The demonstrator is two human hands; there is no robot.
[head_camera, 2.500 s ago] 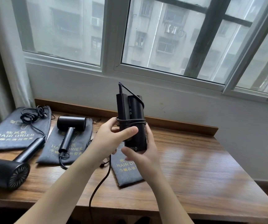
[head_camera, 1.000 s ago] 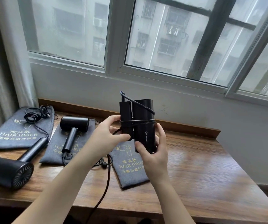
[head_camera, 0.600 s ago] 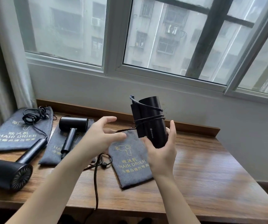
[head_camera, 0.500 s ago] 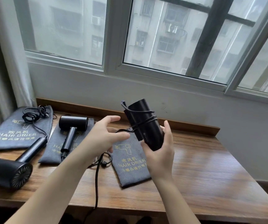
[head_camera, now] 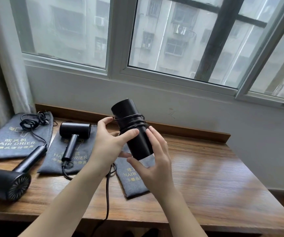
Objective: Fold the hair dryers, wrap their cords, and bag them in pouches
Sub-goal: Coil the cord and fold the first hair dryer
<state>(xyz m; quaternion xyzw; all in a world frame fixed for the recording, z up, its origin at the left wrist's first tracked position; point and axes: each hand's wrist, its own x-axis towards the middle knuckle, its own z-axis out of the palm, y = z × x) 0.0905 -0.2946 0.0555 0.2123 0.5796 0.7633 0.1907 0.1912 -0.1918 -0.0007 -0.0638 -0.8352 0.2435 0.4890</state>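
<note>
A folded black hair dryer [head_camera: 137,142] is held above the table, tilted with its top to the left. Its cord [head_camera: 132,121] makes several turns round the barrel. My left hand [head_camera: 108,144] grips it, thumb across the front and fingers behind the upper part. My right hand [head_camera: 156,161] holds the lower end, thumb under the base and fingers along the right side. The loose cord [head_camera: 107,194] hangs over the table's front edge. A grey pouch [head_camera: 134,183] lies flat under my hands.
An unfolded dryer [head_camera: 74,132] lies on a second pouch [head_camera: 79,161]. A larger dryer [head_camera: 6,183] lies at the front left, its cord coil [head_camera: 31,120] on a third pouch [head_camera: 4,142]. The wooden table [head_camera: 206,177] has a raised back lip [head_camera: 189,132] under the window.
The dryer has tipped from upright to leaning left and turned, hiding its folded handle. My left hand went from holding the cord beside it to gripping the barrel. More cord turns show.
</note>
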